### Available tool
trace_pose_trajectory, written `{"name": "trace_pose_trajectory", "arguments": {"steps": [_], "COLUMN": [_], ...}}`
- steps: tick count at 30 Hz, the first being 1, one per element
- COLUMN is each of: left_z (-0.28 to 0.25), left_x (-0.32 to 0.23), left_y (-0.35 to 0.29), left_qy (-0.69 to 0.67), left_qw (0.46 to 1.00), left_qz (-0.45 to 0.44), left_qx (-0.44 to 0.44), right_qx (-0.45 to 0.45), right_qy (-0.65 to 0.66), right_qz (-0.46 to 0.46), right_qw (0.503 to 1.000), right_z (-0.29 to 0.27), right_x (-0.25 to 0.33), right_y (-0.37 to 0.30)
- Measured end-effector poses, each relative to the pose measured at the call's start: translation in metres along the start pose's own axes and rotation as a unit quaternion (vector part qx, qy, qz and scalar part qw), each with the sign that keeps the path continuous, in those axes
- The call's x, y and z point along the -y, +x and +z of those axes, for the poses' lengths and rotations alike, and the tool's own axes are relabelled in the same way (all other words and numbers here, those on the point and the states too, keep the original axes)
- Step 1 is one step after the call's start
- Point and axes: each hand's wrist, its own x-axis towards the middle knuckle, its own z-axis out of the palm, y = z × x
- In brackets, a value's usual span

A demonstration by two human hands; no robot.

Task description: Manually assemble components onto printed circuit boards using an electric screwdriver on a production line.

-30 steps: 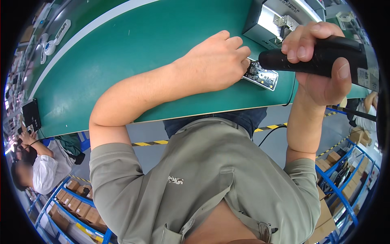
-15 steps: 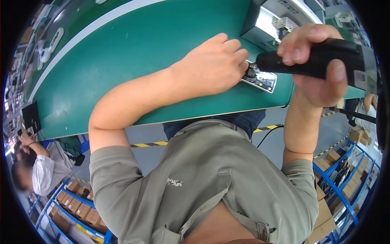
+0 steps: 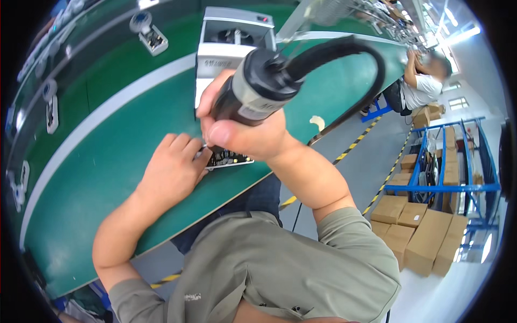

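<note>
My right hand (image 3: 250,134) is wrapped round a black electric screwdriver (image 3: 229,102), whose cable end tilts up toward me. The tool's lower end is hidden behind my fingers, over a dark circuit board in a light-coloured housing (image 3: 230,159). At the board's left end, my left hand (image 3: 175,164) is closed on the housing's edge, with its fingertips partly hidden. The board rests on the green tabletop (image 3: 124,156) close to the near edge.
A grey box-shaped machine (image 3: 237,33) stands just beyond my right hand. The screwdriver's thick black cable (image 3: 371,59) arches to the right. Beyond a pale strip, several white units (image 3: 153,40) lie on a green surface. A person (image 3: 420,89) sits far right, near blue racks and cartons (image 3: 425,242).
The view has swung to the right. The screwdriver has gone from lying nearly level to standing steeply over the circuit board. My left hand still holds the housing.
</note>
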Motion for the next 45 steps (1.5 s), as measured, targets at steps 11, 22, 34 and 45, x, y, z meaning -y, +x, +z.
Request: {"name": "trace_pose_trajectory", "arguments": {"steps": [11, 22, 34, 45], "left_z": [0.01, 0.02, 0.024, 0.041], "left_x": [-0.001, 0.007, 0.013, 0.027], "left_y": [0.005, 0.017, 0.038, 0.051], "left_qy": [0.011, 0.003, 0.004, 0.008], "left_qw": [0.999, 0.999, 0.999, 0.999], "left_qz": [0.001, 0.007, 0.01, 0.002], "left_qx": [0.043, 0.048, 0.042, 0.042], "right_qx": [-0.062, -0.049, -0.029, -0.082], "right_qy": [0.073, 0.063, 0.119, 0.096], "right_qz": [-0.006, -0.026, 0.012, -0.051], "right_qw": [0.995, 0.996, 0.992, 0.991], "right_z": [-0.019, -0.034, -0.058, -0.077], "right_x": [-0.007, -0.006, -0.012, -0.017], "right_y": [-0.023, -0.023, -0.01, -0.015]}}
